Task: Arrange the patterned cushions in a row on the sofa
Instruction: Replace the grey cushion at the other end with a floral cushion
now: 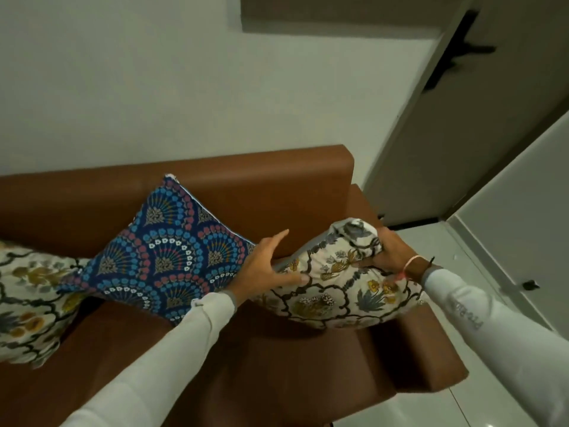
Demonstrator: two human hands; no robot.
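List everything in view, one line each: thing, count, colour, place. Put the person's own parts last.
sofa: 1, brown, against the wall, filling the lower frame
blue cushion: 1, dark blue with pink and light blue fan pattern, leaning on the sofa back, middle of the row
cream cushions: 2, cream with floral print; one at the left edge, one at the right end held in both hands
wall: 1, white, behind the sofa
door: 1, grey-brown with a black handle, upper right
floor: white, glossy, lower right
sleeves: 2, white, on both arms
left hand: 1, on the right cream cushion's left edge
right hand: 1, gripping that cushion's top right corner
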